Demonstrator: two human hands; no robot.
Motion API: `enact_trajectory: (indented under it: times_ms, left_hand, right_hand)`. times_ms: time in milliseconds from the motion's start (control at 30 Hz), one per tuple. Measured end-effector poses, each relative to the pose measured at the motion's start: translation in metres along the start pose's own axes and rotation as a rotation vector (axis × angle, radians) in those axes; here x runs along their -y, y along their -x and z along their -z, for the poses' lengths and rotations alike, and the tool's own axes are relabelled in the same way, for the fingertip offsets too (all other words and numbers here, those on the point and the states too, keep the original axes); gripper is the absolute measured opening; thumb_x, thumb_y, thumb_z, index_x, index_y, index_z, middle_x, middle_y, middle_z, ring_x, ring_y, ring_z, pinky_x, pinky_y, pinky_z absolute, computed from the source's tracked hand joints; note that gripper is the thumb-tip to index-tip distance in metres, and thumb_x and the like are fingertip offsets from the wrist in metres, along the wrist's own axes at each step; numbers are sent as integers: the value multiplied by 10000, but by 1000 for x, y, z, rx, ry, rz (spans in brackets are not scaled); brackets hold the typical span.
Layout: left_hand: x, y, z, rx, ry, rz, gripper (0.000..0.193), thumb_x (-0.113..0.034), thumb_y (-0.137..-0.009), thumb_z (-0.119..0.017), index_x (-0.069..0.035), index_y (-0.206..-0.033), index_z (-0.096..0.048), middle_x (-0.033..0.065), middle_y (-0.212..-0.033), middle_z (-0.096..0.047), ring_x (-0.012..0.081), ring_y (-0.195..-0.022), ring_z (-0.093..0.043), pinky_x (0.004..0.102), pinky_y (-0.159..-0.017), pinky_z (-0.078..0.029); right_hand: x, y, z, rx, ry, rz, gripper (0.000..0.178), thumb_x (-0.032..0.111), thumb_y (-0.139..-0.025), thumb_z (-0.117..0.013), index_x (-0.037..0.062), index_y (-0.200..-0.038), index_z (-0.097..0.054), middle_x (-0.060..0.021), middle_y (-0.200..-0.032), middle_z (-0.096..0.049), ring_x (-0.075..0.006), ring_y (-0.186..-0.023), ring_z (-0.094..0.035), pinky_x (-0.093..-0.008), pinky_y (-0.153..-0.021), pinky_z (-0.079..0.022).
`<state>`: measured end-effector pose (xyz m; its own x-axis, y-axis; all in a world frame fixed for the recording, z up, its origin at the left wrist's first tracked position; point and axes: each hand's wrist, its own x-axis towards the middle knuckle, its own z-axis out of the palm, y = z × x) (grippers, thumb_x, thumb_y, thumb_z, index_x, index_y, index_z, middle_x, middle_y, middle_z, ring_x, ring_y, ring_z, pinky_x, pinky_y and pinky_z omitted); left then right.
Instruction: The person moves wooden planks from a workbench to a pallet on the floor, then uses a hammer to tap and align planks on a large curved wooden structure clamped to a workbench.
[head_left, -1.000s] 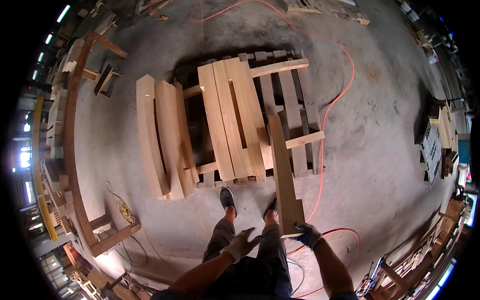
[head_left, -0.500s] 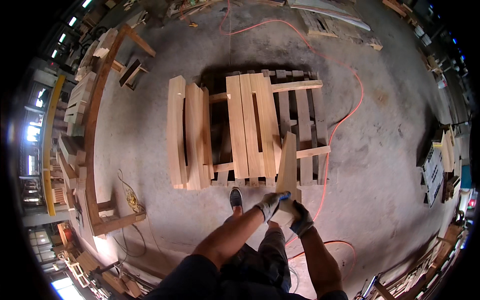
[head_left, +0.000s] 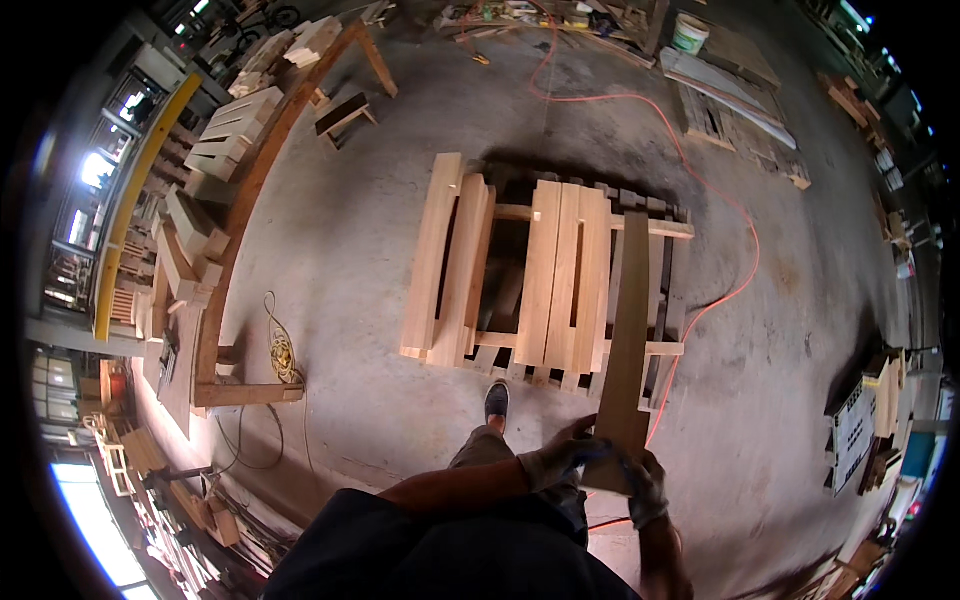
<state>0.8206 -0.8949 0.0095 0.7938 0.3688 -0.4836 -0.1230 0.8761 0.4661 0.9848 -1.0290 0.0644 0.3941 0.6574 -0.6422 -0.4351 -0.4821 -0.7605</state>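
Note:
A long wooden board (head_left: 628, 330) points away from me over the right side of the pallet, its near end between my gloved hands. My left hand (head_left: 560, 460) is closed on its left edge near that end. My right hand (head_left: 645, 485) grips the right edge, a little closer to me. Ahead, a stack of pale boards (head_left: 560, 270) lies lengthwise across crosswise strips, with a slot visible in it. More thick boards (head_left: 440, 260) stand together at the pallet's left. The dark slatted pallet (head_left: 660, 290) shows beneath and to the right.
An orange hose (head_left: 755, 250) curves over the concrete floor at the right. To the left runs a long wooden workbench (head_left: 225, 270) carrying cut timber, with a coiled yellow cord (head_left: 283, 360) by its near end. A small step stool (head_left: 343, 116) stands beyond.
The board in my hands has turned from its pale face to a darker, shaded one and reaches farther over the pallet's right side. My view has swung left.

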Motion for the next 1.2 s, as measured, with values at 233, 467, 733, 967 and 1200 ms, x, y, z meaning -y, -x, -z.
enact_trajectory:
  times_ms: [233,467,733,967,1200]
  left_hand:
    - [-88,-47,85,49,535,-19,871,-766,-961,-506,-28,-1421,-556,131,-1364,-656,281,-1222,-643,429,-1092,-506]
    - [-73,46,151,-125,841,-265,831,-779,-979,-405,-124,-1473,-538,144,-1463,-597,371,-1341,-553,534,-1176,-410]
    - [-59,153,184,-112,853,-562,661,-622,-1032,-471,-78,-1384,-598,132,-1291,-695,349,-1178,-654,552,-1052,-513]
    - [19,196,252,-184,825,-839,523,-477,-1067,-479,-42,-1329,-605,172,-1307,-673,375,-1217,-621,568,-1105,-472]
    - [-41,291,166,284,664,-891,684,-726,-1000,-432,-110,-1080,-719,135,-1181,-712,409,-1265,-566,651,-1229,-296]
  right_hand:
    - [67,93,-10,79,917,381,907,300,-633,-951,0,-1369,-514,-173,-1206,-654,-338,-1076,-654,-443,-927,-550]
    - [25,107,-48,6,1582,644,834,232,-694,-821,-31,-1401,-466,-245,-1239,-585,-437,-1083,-577,-524,-947,-493]
    - [20,109,-43,36,1099,610,1120,393,-651,-962,7,-1539,-400,-202,-1502,-488,-388,-1375,-502,-512,-1097,-462]
    - [-86,38,27,252,272,26,716,154,-806,-867,-15,-1423,-545,-97,-1291,-615,-190,-1145,-622,-340,-973,-563]
    - [-40,39,-74,330,365,400,483,95,-911,-757,14,-1362,-607,-84,-1300,-661,-181,-1182,-636,-315,-1002,-543]
